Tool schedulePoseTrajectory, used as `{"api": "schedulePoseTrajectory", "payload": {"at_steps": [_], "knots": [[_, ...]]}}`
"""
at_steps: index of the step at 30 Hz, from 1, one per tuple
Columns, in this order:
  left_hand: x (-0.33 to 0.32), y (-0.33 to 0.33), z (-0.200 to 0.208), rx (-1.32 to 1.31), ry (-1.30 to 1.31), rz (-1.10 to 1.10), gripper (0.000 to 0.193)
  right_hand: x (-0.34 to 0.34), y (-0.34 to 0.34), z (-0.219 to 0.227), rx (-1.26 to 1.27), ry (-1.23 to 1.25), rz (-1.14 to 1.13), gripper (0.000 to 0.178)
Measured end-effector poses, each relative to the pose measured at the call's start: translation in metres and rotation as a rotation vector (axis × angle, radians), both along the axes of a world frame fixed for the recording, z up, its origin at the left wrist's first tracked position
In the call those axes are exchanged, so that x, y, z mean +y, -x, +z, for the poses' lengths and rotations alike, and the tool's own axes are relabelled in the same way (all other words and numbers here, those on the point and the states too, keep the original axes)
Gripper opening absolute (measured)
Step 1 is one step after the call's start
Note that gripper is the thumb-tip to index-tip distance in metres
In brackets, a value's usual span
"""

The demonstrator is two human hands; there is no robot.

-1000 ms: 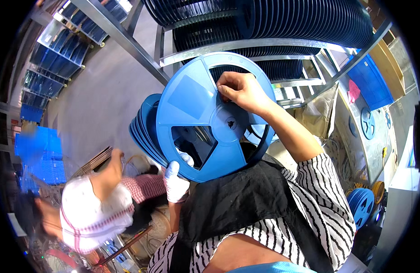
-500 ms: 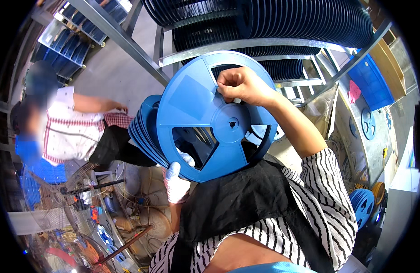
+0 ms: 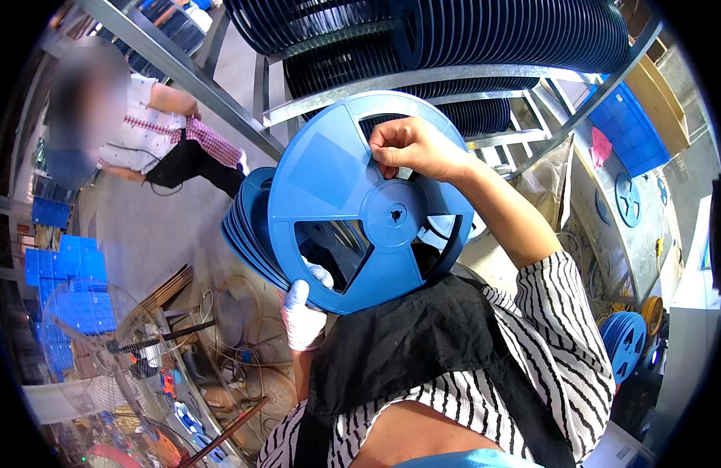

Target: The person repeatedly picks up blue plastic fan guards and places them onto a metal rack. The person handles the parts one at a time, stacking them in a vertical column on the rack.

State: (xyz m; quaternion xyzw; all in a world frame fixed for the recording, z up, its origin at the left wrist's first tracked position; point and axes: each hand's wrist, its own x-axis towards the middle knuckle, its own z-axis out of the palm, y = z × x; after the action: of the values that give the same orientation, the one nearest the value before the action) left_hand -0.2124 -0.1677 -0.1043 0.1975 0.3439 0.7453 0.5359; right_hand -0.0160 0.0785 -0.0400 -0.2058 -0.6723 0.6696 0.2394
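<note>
In front of my chest stands a large blue plastic reel, tilted, with wedge-shaped openings and a small hub hole. My left hand, in a white glove, grips its lower left rim, thumb on the front face and other fingers partly visible through the opening. My bare right hand is closed at the upper opening, fingertips pinched against the edge of the solid panel. Anything small between those fingertips is hidden. Behind the reel, to the left, leans a row of similar blue reels.
A metal rack holding many dark reels stands ahead. On the left are a person and a wire-caged fan. A blue crate sits far right, with more blue reels at lower right.
The person at the left has moved farther away and turned. The view has shifted slightly; both my hands keep nearly the same places on the reel.
</note>
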Motion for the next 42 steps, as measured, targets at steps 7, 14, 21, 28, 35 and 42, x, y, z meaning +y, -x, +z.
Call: {"api": "schedulePoseTrajectory", "payload": {"at_steps": [7,14,21,28,35,42], "knots": [[0.004,0.003,0.000,0.046,0.010,-0.003,0.047,0.003,-0.004,0.004,-0.024,0.053,-0.020,0.011],[0.012,0.006,0.000,0.023,0.027,-0.031,0.047,0.004,-0.001,-0.003,-0.029,-0.022,-0.064,0.009],[0.013,0.015,-0.013,-0.090,-0.052,-0.077,0.050,-0.010,-0.045,-0.003,-0.095,-0.809,-0.744,0.033],[0.020,0.028,-0.026,-0.140,-0.084,0.042,0.049,-0.097,-0.119,-0.163,0.310,0.668,-0.511,0.063],[0.031,0.043,-0.051,-0.109,0.065,0.209,0.043,-0.121,-0.073,-0.104,0.586,0.841,-0.270,0.060],[0.028,0.036,-0.056,-0.082,0.124,0.131,0.048,-0.109,-0.031,-0.033,0.799,0.647,-0.385,0.068]]}}
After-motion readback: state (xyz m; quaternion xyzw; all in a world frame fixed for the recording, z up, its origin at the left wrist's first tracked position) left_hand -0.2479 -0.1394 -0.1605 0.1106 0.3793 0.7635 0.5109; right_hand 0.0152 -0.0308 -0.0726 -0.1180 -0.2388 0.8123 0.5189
